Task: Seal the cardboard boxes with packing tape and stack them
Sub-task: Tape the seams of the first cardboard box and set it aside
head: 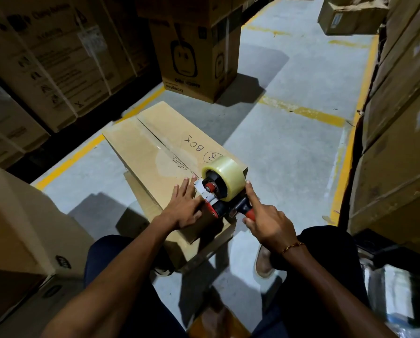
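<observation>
Cardboard box under flat, spread left hand; right hand gripping tape dispenser.

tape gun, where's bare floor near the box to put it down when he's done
Best patch: grey floor right of the box, bordered by the yellow line ahead and stacked cartons at right. A smaller patch lies left of the box. Near the hands it is crowded: left hand, tape gun, right hand.

1 tape dispenser, 1 clear tape roll, 1 flat box underneath, 2 hands: left, right.
</observation>
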{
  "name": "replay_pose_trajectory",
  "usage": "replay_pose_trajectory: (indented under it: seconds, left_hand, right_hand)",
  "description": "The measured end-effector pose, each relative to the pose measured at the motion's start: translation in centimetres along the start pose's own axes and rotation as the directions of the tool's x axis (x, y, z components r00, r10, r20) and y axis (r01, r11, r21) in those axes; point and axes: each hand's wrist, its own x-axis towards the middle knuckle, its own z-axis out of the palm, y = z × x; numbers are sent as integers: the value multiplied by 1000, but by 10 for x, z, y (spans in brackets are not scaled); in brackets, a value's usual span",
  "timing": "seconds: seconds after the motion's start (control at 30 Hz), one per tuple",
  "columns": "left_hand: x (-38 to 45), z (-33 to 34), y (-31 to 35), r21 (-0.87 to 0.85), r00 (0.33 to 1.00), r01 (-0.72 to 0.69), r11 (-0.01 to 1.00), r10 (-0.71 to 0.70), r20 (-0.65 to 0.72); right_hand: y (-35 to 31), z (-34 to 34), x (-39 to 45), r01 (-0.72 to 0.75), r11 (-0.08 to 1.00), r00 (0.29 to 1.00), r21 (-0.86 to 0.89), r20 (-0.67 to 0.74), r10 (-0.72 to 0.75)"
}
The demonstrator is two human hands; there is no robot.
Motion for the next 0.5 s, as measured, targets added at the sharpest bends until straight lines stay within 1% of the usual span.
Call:
replay_pose_trajectory:
  seconds: [0.03, 0.1, 0.17, 0.27, 0.33, 0.4, 0.43, 0.47, 0.5]
  left_hand:
    - [2, 0, -4, -56, 1000, -29, 998, 28, -9]
    - [7, 3, -7, -143, 993, -101, 985, 91, -76]
    - [9, 8, -7, -148, 981, -159, 976, 138, -140]
    - [2, 13, -3, -197, 968, -179, 964, 137, -210]
    - [-5, 18, 1, -248, 954, -134, 960, 57, -295]
    - [-8, 19, 2, -371, 941, -20, 928, -109, -322]
    - [-9, 14, 3, -469, 931, 29, 883, -195, -308]
    - [-8, 6, 5, -589, 917, 53, 807, -273, -292]
    - [-6, -7, 6, -706, 903, 72, 704, -346, -253]
  right_hand:
    - [1, 1, 0, 4, 1000, 1000, 17, 0, -4]
    - [4, 1, 1, 5, 999, 1000, 53, 2, -5]
    - [7, 0, 2, 7, 998, 1000, 66, 5, -7]
    - [9, 0, 5, 21, 998, 1000, 60, 10, -21]
    - [9, -1, 6, 31, 999, 1000, 43, 3, -31]
    - [9, -1, 5, 41, 999, 999, 24, -5, -41]
    - [10, 0, 4, 43, 999, 999, 19, -14, -43]
    - [10, 1, 2, 46, 999, 999, 16, -24, -46]
    - [11, 2, 1, 48, 999, 998, 14, -33, -47]
